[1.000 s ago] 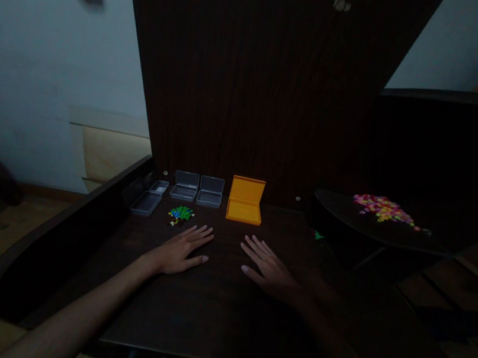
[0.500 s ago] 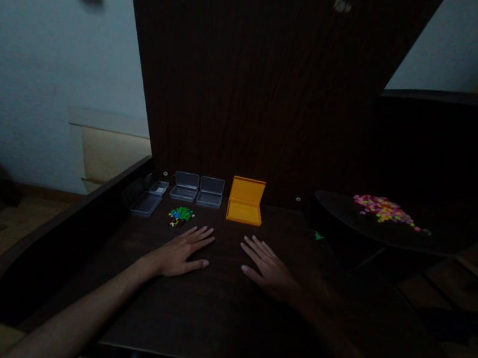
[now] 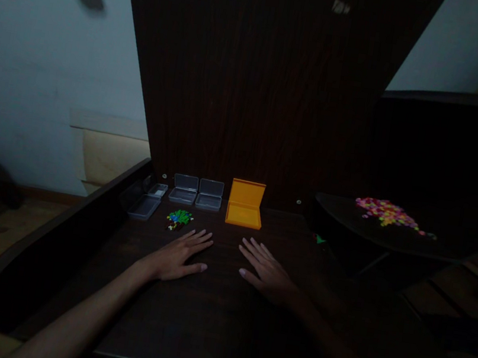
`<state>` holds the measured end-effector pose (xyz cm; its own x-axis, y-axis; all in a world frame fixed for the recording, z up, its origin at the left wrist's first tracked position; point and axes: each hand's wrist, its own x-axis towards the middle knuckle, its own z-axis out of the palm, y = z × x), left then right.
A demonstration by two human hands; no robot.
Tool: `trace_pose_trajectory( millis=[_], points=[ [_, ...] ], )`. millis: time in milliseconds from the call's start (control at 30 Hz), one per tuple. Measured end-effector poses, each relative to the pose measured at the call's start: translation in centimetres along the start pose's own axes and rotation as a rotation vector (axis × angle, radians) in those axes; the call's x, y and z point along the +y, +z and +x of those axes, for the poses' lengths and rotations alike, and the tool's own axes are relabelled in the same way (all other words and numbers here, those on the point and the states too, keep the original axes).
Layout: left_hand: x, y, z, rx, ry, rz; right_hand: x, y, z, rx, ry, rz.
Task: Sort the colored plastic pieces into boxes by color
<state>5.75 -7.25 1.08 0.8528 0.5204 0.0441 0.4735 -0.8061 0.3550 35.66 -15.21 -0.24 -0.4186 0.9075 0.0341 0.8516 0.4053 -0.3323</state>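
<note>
My left hand [image 3: 180, 257] lies flat on the dark wooden desk [image 3: 182, 320], fingers spread and holding nothing. Just beyond its fingertips is a small pile of green, blue and dark pieces [image 3: 179, 218], too small to name. My right hand [image 3: 268, 270] also rests palm down with fingers apart and nothing in it. Behind the gap between the hands stands an orange-yellow box [image 3: 243, 215], its lid raised. To its left are two clear plastic boxes, one [image 3: 209, 201] beside the other [image 3: 183, 195], both with lids up.
Farther left sits another clear box [image 3: 145, 207] by a smaller case [image 3: 157, 190]. A raised shelf [image 3: 340, 221] at right bears a heap of pink, yellow and purple bits [image 3: 389, 213]. Below it lies a small green piece [image 3: 320, 239]. A side panel [image 3: 54, 241] edges the desk at left.
The view has shifted slightly, so the desk and boxes appear a little lower. Both hands stay flat in the same places on the desk.
</note>
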Motion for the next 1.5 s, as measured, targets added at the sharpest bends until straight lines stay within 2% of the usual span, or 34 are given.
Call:
trace_pose_trajectory(
  millis=[400, 967, 1500],
  points=[
    [-0.09, -0.21, 0.02, -0.018, 0.001, -0.01, -0.35, -0.36, -0.45, -0.034, -0.004, -0.017],
    [0.45, 0.2, -0.06, 0.038, 0.009, 0.003, -0.6, -0.66, -0.34, -0.039, 0.014, 0.001],
    [0.4, -0.11, 0.0, -0.012, -0.04, -0.006, -0.84, -0.65, -0.16, -0.04, 0.035, -0.004]
  ],
)
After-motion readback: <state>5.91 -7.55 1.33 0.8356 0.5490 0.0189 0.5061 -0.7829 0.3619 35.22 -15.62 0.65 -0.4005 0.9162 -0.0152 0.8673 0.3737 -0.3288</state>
